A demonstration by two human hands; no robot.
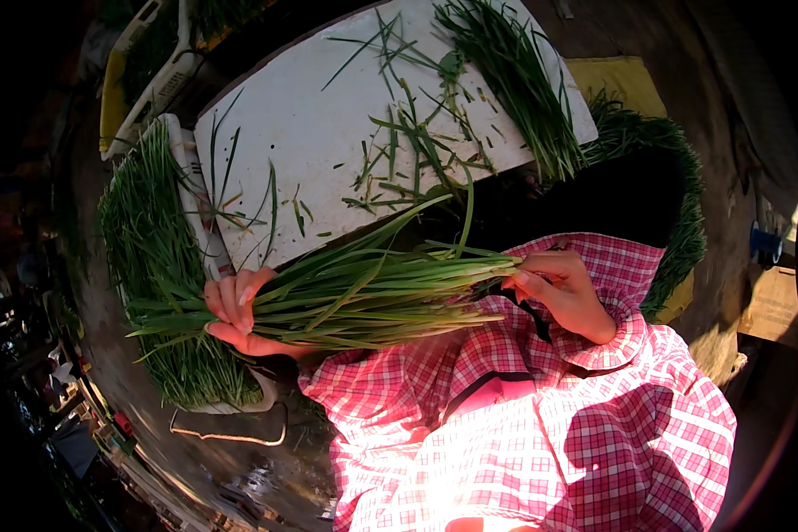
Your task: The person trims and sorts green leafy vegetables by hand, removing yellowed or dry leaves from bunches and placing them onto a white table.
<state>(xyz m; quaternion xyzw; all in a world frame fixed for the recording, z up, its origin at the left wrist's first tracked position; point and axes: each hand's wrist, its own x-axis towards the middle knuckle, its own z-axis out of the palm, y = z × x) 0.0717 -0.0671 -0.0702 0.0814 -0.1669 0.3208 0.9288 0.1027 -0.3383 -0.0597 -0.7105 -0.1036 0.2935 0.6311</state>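
A loose bunch of long green chives (372, 297) lies across in front of me, over my lap. My left hand (238, 312) is closed round its leafy end, with the tips sticking out to the left past my fingers. At the pale stem end, my right hand (563, 288) pinches the stalks between thumb and fingers. A few bent leaves stand up from the middle of the bunch. Beyond it is a white board (301, 133) strewn with cut scraps (417, 146). Another bunch of chives (519, 80) rests along the board's right side.
At the left stands a white crate (191, 182) packed with chives (155, 257). More chives (647, 133) lie on yellow cloth (625, 80) at the right. A cardboard box (773, 306) is at the far right. A rope handle (230, 436) hangs below the crate.
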